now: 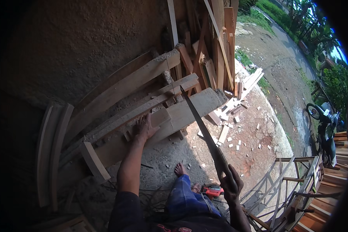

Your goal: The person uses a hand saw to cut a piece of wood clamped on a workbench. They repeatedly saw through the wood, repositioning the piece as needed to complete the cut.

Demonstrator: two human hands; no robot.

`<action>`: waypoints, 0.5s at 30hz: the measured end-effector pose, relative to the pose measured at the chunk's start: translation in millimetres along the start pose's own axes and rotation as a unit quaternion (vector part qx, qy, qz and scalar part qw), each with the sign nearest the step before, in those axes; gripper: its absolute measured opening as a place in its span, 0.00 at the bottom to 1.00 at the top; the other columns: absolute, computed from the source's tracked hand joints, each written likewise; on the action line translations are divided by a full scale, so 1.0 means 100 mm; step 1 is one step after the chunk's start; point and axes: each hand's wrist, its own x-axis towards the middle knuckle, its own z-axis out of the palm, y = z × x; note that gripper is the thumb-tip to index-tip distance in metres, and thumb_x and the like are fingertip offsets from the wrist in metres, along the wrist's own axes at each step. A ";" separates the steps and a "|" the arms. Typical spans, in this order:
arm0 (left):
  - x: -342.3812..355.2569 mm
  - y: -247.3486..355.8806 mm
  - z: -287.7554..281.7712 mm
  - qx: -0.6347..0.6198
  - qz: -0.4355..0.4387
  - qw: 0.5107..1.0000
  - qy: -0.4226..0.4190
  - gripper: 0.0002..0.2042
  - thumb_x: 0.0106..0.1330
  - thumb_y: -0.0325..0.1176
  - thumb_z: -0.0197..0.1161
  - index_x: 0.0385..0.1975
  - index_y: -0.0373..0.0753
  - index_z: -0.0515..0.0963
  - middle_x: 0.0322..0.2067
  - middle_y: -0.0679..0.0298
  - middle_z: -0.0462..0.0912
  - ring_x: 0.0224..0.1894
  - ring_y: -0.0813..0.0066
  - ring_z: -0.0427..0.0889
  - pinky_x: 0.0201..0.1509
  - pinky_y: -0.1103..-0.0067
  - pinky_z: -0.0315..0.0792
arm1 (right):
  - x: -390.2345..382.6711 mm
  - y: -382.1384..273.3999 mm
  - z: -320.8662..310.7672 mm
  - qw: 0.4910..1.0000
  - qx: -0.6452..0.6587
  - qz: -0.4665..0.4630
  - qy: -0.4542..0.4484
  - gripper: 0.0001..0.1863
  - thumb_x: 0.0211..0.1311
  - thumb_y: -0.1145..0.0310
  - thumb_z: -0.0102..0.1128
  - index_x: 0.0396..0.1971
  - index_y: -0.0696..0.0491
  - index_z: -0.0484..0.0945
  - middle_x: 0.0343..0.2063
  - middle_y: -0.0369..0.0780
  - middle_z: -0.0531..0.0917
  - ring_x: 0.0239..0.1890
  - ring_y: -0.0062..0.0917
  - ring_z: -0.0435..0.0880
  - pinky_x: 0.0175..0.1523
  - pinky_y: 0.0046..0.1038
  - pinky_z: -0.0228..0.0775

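Observation:
My right hand [232, 185] is closed around the handle of a handsaw [202, 124] with a long, tapering dark blade. Its narrow tip points up and away, reaching over the plank bench close to the end of a long beam. My left hand [145, 129] lies with thumb and fingers spread against a short wooden board [161, 119]. That board rests on a wide, weathered plank [197, 105]. Just beyond it runs a narrower long beam [154, 101], and farther back a second thick beam [131, 79]. The saw's teeth are too small to make out.
Upright timber offcuts [207, 58] lean at the far end. Small wood blocks [230, 139] litter the sunlit floor. A red power tool [212, 191] sits by my foot. Loose boards [94, 162] stand at left; a wooden frame [274, 189] and a motorcycle [326, 131] are at right.

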 end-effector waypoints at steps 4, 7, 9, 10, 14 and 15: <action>0.04 -0.05 -0.43 0.004 -0.006 1.000 0.027 0.40 0.53 0.60 0.68 0.63 0.45 0.64 0.62 0.54 0.70 0.67 0.49 0.63 0.71 0.51 0.52 | 0.26 -0.04 0.58 1.000 0.000 -0.002 -0.023 0.31 0.61 0.69 0.69 0.62 0.63 0.70 0.51 0.48 0.82 0.52 0.28 0.83 0.55 0.29 0.73; 0.03 0.19 -0.29 -0.080 -0.010 0.994 0.076 0.32 0.62 0.59 0.59 0.58 0.41 0.69 0.59 0.51 0.73 0.65 0.50 0.68 0.69 0.53 0.56 | 0.38 -0.09 0.60 0.996 -0.040 -0.057 -0.050 0.30 0.60 0.69 0.68 0.61 0.63 0.71 0.47 0.46 0.84 0.45 0.25 0.83 0.50 0.26 0.74; 0.13 0.28 -0.22 -0.092 -0.024 0.990 0.101 0.25 0.68 0.55 0.53 0.52 0.39 0.73 0.54 0.51 0.76 0.61 0.51 0.72 0.67 0.53 0.59 | 0.45 -0.10 0.71 0.992 -0.059 -0.097 -0.050 0.28 0.61 0.70 0.67 0.60 0.64 0.72 0.41 0.42 0.86 0.35 0.18 0.82 0.39 0.22 0.75; 0.19 0.32 -0.16 -0.073 -0.037 0.991 0.103 0.22 0.71 0.53 0.51 0.49 0.39 0.74 0.52 0.52 0.78 0.58 0.53 0.74 0.65 0.53 0.60 | 0.48 -0.14 0.75 0.989 -0.071 -0.116 -0.057 0.28 0.61 0.70 0.67 0.60 0.63 0.73 0.43 0.43 0.86 0.38 0.20 0.83 0.43 0.23 0.75; 0.30 0.39 0.13 -0.032 -0.056 0.978 0.197 0.16 0.72 0.46 0.50 0.37 0.41 0.80 0.41 0.58 0.82 0.50 0.56 0.77 0.55 0.55 0.65 | 0.50 -0.05 0.82 0.988 -0.076 -0.105 -0.081 0.28 0.61 0.70 0.68 0.60 0.63 0.73 0.48 0.47 0.85 0.48 0.26 0.84 0.51 0.27 0.75; 0.33 0.37 0.19 -0.031 -0.060 0.974 0.215 0.16 0.72 0.46 0.51 0.36 0.41 0.80 0.41 0.57 0.82 0.50 0.56 0.78 0.55 0.55 0.65 | 0.49 -0.05 0.83 0.988 -0.078 -0.096 -0.088 0.28 0.61 0.70 0.68 0.60 0.64 0.73 0.48 0.48 0.84 0.50 0.28 0.84 0.53 0.28 0.75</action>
